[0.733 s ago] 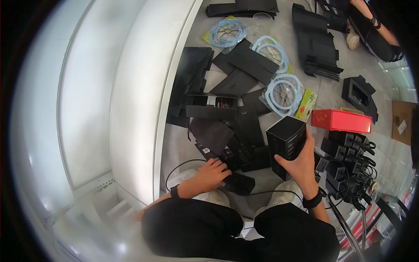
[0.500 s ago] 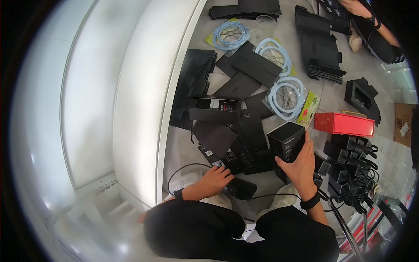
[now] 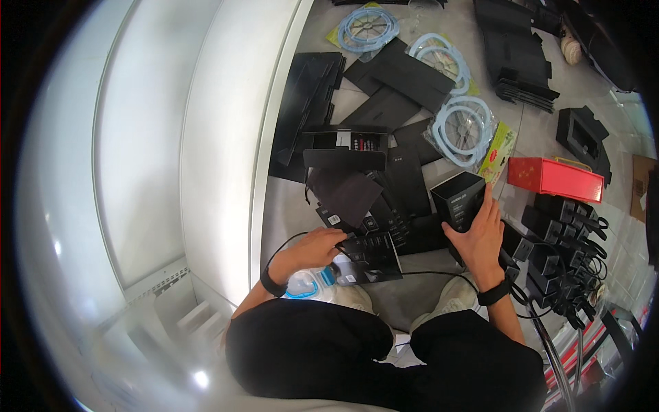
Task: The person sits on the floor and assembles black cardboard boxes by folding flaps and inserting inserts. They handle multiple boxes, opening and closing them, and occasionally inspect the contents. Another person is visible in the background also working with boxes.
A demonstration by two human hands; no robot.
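Note:
My right hand point(image 3: 480, 237) is closed around the side of a black cardboard box point(image 3: 456, 198) with small pale print, its thumb on the near face. My left hand point(image 3: 317, 248) pinches the left edge of a black printed cardboard sleeve point(image 3: 371, 257) with a white label patch near its lower edge. A thin black cable point(image 3: 439, 274) runs past both hands. Just beyond the left hand lies a dark cloth pouch point(image 3: 345, 194) over more printed black card. Behind it stands an open black box point(image 3: 345, 147) with something red and white inside.
Black card sheets point(image 3: 412, 72) and pale blue rings in clear bags point(image 3: 461, 130) cover the floor ahead. At right sit a red box point(image 3: 555, 180) and a cluster of black devices with cables point(image 3: 566, 237). A white cabinet point(image 3: 226, 137) walls off the left.
My left hand has moved up and left, and the dark piece under it now shows a flat printed face. The right hand keeps the box. A co-worker's hand has left the view.

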